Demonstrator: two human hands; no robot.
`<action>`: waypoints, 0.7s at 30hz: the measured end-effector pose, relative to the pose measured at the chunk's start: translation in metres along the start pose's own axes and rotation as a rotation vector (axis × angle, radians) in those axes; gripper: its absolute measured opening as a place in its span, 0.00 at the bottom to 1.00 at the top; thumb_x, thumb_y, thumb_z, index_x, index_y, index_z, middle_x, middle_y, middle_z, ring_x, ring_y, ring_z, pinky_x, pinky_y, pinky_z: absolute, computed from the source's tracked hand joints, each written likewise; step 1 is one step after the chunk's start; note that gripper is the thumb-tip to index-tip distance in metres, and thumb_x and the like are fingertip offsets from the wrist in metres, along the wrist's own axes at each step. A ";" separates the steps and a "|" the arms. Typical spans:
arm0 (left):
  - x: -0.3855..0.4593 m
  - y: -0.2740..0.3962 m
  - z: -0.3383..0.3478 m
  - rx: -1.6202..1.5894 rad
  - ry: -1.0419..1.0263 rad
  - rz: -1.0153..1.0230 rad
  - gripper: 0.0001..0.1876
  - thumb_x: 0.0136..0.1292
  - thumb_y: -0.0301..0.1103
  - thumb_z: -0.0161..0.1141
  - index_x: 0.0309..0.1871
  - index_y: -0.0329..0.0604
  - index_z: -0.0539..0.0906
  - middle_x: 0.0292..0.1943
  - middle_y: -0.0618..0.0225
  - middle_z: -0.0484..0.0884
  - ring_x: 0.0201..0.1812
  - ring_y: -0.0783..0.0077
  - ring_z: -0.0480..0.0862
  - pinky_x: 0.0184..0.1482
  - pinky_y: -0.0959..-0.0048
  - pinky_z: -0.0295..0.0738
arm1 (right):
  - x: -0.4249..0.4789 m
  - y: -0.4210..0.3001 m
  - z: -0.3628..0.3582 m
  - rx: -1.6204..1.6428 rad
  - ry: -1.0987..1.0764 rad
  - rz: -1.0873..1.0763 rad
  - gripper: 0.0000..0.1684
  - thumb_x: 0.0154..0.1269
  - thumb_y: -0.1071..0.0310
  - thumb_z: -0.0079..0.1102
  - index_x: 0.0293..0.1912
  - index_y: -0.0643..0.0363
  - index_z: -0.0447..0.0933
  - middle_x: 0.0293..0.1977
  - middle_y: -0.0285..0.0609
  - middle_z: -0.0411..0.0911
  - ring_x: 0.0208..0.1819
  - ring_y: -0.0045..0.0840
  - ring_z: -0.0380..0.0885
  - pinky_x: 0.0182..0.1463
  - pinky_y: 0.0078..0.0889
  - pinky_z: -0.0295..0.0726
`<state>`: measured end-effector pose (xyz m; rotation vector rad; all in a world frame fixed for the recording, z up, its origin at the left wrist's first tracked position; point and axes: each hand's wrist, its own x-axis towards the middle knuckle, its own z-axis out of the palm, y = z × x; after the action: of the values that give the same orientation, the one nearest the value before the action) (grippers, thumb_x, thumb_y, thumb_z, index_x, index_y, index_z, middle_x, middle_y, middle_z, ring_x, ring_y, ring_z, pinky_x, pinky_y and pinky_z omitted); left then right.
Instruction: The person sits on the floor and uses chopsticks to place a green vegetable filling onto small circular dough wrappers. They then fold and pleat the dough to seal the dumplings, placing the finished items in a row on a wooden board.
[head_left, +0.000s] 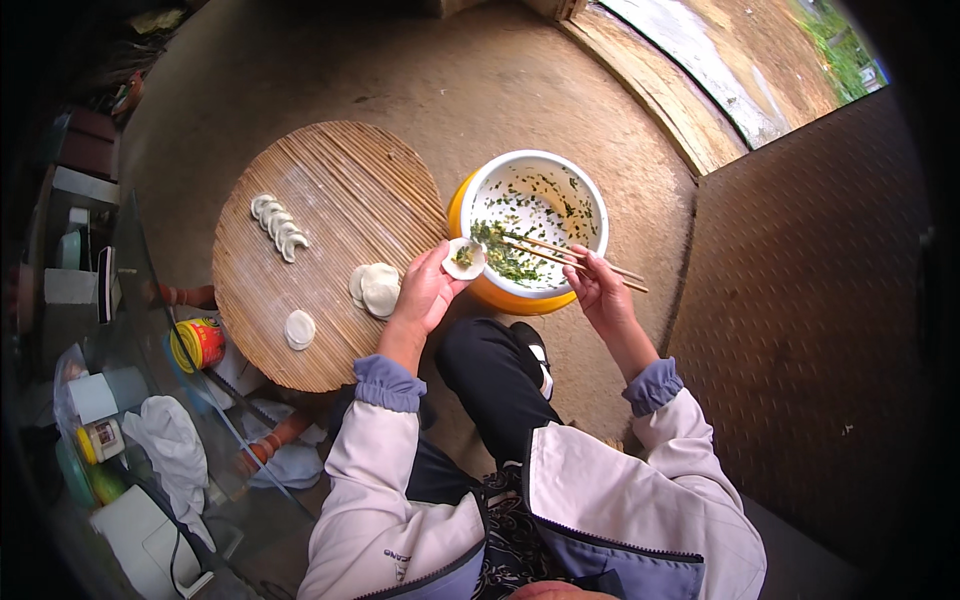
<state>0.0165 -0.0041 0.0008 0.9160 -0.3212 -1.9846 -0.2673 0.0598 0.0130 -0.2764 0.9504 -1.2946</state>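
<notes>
My left hand (429, 289) holds a round dough wrapper (456, 265) with some green filling (465, 257) on it, close to the rim of a yellow pot with a white inside (534, 155). In my right hand (598, 289) is a pair of wooden chopsticks (570, 259), their tips in the chopped green filling (510, 259) inside the pot. A round slatted board (337, 187) bears a row of folded dumplings (279, 225), a small stack of wrappers (380, 289) near my left wrist and a separate wrapper (300, 330).
At the left, a glass tabletop (247, 442) holds a white cloth (171, 442) and a yellow-lidded jar (100, 441). A red and yellow can (197, 343) is beside the board. A brown metal door (795, 315) stands at the right, by the doorway sill (652, 97).
</notes>
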 end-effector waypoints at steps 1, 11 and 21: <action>0.000 0.001 0.001 -0.008 -0.019 -0.005 0.22 0.81 0.36 0.44 0.63 0.21 0.70 0.58 0.42 0.79 0.60 0.51 0.82 0.65 0.56 0.78 | -0.004 -0.002 0.004 -0.019 -0.021 -0.026 0.23 0.79 0.61 0.51 0.62 0.69 0.72 0.49 0.50 0.83 0.50 0.29 0.85 0.56 0.24 0.86; -0.005 0.005 0.011 -0.034 -0.075 -0.033 0.22 0.82 0.38 0.42 0.64 0.24 0.69 0.59 0.46 0.79 0.59 0.54 0.82 0.64 0.56 0.79 | -0.056 -0.005 0.063 -1.295 -0.408 -0.895 0.13 0.66 0.77 0.62 0.51 0.62 0.82 0.40 0.48 0.84 0.40 0.36 0.86 0.44 0.32 0.84; -0.003 0.003 0.007 -0.062 -0.101 -0.046 0.24 0.82 0.39 0.40 0.65 0.22 0.67 0.61 0.40 0.76 0.63 0.49 0.79 0.65 0.54 0.78 | -0.031 -0.017 0.035 -0.783 -0.103 -0.584 0.15 0.79 0.68 0.51 0.55 0.68 0.79 0.41 0.43 0.84 0.40 0.21 0.82 0.47 0.24 0.82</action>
<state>0.0145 -0.0039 0.0088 0.7921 -0.2962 -2.0763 -0.2526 0.0714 0.0594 -1.2909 1.3127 -1.3462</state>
